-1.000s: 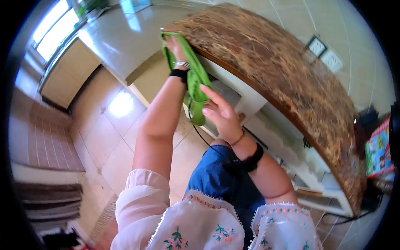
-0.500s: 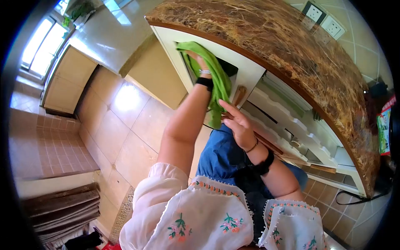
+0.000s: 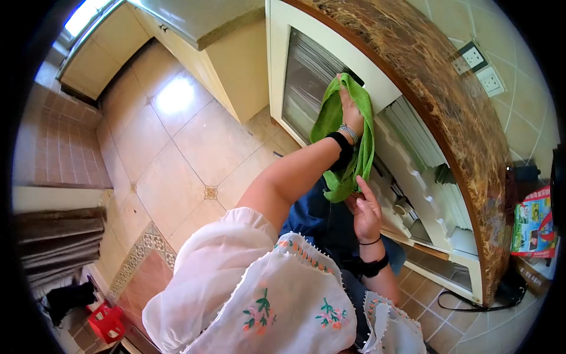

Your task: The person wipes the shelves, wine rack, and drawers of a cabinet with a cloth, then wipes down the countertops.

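Left grip (image 3: 352,112) lies flattened amid green cloth (image 3: 366,141).
Cloth's long axis runs toward right grip (image 3: 367,218), whose closure cannot be determined.

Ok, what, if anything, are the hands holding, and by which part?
A green cloth, apparently: the left hand in its upper folds, the right hand at its lower end; exact grip cannot be told.

It looks like a home kitchen: a brown marbled worktop (image 3: 436,82) tops a white cabinet (image 3: 277,74) with a glazed door (image 3: 303,76), a grey worktop (image 3: 200,20) runs over cream cupboards (image 3: 239,74), 2 wall sockets (image 3: 472,57) sit on the tiled wall (image 3: 507,53), and the floor (image 3: 171,144) is tiled.
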A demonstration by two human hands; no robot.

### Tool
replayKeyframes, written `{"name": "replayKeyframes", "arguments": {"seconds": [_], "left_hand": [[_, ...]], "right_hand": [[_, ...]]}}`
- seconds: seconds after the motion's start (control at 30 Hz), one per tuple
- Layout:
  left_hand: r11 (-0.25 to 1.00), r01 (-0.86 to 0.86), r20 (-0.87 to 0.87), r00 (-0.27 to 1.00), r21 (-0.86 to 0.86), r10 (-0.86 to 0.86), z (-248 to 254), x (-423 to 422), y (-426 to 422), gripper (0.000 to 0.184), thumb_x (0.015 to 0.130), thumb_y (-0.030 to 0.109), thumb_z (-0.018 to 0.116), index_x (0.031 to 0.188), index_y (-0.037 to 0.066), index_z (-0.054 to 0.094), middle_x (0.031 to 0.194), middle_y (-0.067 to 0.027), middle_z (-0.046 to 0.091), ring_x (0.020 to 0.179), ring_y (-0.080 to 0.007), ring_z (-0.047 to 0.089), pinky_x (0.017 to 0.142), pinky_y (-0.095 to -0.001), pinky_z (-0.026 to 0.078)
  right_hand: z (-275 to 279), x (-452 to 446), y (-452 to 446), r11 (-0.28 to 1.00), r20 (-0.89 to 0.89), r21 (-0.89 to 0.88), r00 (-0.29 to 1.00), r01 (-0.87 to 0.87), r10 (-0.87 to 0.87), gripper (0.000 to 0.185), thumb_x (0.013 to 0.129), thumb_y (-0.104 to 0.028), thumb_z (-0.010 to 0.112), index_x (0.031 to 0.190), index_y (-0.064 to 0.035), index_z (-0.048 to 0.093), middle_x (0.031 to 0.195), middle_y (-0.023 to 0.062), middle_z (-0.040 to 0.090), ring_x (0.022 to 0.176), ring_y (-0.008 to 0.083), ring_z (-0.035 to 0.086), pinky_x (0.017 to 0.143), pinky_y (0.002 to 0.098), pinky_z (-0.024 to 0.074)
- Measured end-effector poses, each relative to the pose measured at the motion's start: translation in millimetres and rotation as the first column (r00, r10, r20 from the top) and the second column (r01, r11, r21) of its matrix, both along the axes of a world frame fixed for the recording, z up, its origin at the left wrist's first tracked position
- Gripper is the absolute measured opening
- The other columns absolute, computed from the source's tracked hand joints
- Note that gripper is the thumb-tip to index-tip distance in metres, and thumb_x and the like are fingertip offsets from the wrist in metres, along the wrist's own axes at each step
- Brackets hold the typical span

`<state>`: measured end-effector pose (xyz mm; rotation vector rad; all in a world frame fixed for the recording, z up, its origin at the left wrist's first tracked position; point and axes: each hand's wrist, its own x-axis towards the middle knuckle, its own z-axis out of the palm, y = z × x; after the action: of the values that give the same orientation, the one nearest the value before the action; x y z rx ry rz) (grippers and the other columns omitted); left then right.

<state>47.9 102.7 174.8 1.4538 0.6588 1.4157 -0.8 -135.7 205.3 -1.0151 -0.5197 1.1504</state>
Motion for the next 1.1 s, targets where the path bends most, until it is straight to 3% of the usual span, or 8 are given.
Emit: {"name": "replayKeyframes", "arguments": {"seconds": [0.17, 0.23, 0.37, 0.4, 0.7, 0.77, 0.87, 1.1], "left_hand": [[0.994, -0.089, -0.058, 0.995, -0.071, 0.085, -65.7, 33.7, 13.8, 0.064, 0.09, 0.026, 0.044, 0.14, 0.002, 0.012, 0.145, -0.0192, 0.007, 0.134, -0.034, 0.012, 0.109, -0.0377, 0.013], [0.818, 0.268, 0.448, 0.894, -0.508, -0.015, -144.7, 73.9, 39.5, 0.053, 0.09, 0.026, 0.046, 0.133, 0.002, 0.027, 0.126, -0.0181, 0.038, 0.115, -0.0302, 0.041, 0.098, -0.0383, 0.033], [0.708, 0.334, 0.493, 0.87, -0.622, 0.023, -191.8, 80.7, 27.3, 0.024, 0.088, 0.026, 0.049, 0.099, 0.005, 0.045, 0.087, -0.0088, 0.052, 0.075, -0.0192, 0.052, 0.066, -0.0315, 0.046], [0.771, 0.03, 0.303, 0.928, -0.636, 0.214, -125.7, 41.9, 1.3, 0.026, 0.088, 0.027, 0.049, 0.099, 0.004, 0.047, 0.088, -0.0095, 0.052, 0.077, -0.0196, 0.052, 0.067, -0.0322, 0.046], [0.545, 0.241, 0.464, 0.827, -0.803, 0.317, -136.1, 48.2, -24.6, 0.038, 0.086, 0.031, 0.052, 0.113, 0.005, 0.043, 0.099, -0.0108, 0.052, 0.087, -0.022, 0.05, 0.079, -0.0343, 0.042], [0.578, 0.102, 0.332, 0.892, -0.809, 0.307, -134.8, 52.4, -32.2, 0.04, 0.088, 0.034, 0.049, 0.116, 0.006, 0.042, 0.101, -0.0107, 0.051, 0.089, -0.0209, 0.049, 0.08, -0.0327, 0.042], [0.433, 0.481, 0.627, 0.717, -0.762, 0.306, -144.1, 67.5, -49.0, 0.056, 0.085, 0.062, 0.035, 0.107, 0.013, 0.05, 0.091, -0.0064, 0.052, 0.086, -0.0206, 0.053, 0.076, -0.0332, 0.045], [0.145, 0.821, 0.831, 0.556, -0.553, 0.021, -23.8, 14.2, -128.1, 0.065, 0.084, 0.065, 0.03, 0.112, 0.011, 0.052, 0.106, -0.01, 0.056, 0.093, -0.0254, 0.053, 0.082, -0.0392, 0.043]], "right_hand": [[-3.3, -2.4, 2.2, 0.999, 0.017, -0.013, 0.999, -0.038, 0.038, 0.051, 0.081, -0.004, 0.042, 0.132, 0.0033, 0.036, 0.129, 0.0134, 0.044, 0.118, 0.0227, 0.043, 0.102, 0.0375, 0.031], [-3.0, -4.3, 3.5, 1.0, 0.013, 0.0, 0.999, -0.029, 0.029, 0.052, 0.081, -0.004, 0.042, 0.132, 0.0031, 0.036, 0.128, 0.014, 0.045, 0.117, 0.0224, 0.044, 0.101, 0.037, 0.0317], [0.1, -3.6, 5.5, 0.999, 0.023, -0.021, 0.999, -0.047, 0.048, 0.052, 0.082, -0.005, 0.042, 0.132, 0.0028, 0.036, 0.126, 0.0141, 0.048, 0.114, 0.0217, 0.046, 0.1, 0.0369, 0.0326], [0.6, -4.5, 6.0, 0.999, 0.031, -0.016, 0.999, -0.028, 0.029, 0.052, 0.082, -0.005, 0.042, 0.132, 0.0028, 0.036, 0.124, 0.0141, 0.048, 0.113, 0.0217, 0.047, 0.1, 0.037, 0.033], [-6.1, 6.1, -15.7, 0.997, -0.033, -0.057, 0.998, 0.05, -0.052, 0.05, 0.082, -0.003, 0.039, 0.131, 0.0027, 0.037, 0.123, 0.015, 0.049, 0.108, 0.0238, 0.051, 0.096, 0.0375, 0.0388], [-4.1, 10.4, -24.8, 0.997, 0.01, -0.014, 0.997, 0.079, -0.078, 0.049, 0.081, -0.003, 0.038, 0.13, 0.0026, 0.038, 0.123, 0.0155, 0.049, 0.107, 0.0252, 0.052, 0.094, 0.0388, 0.0406], [-0.4, 14.1, -39.6, 0.988, 0.054, -0.016, 0.987, 0.151, -0.15, 0.048, 0.081, -0.004, 0.038, 0.129, 0.0025, 0.04, 0.122, 0.0159, 0.05, 0.106, 0.0256, 0.053, 0.093, 0.0394, 0.0419], [1.5, 28.6, -88.6, 0.966, 0.151, 0.013, 0.955, 0.258, -0.257, 0.05, 0.082, -0.015, 0.041, 0.129, 0.0013, 0.041, 0.128, 0.0154, 0.045, 0.113, 0.0253, 0.047, 0.098, 0.0369, 0.0359]]}}
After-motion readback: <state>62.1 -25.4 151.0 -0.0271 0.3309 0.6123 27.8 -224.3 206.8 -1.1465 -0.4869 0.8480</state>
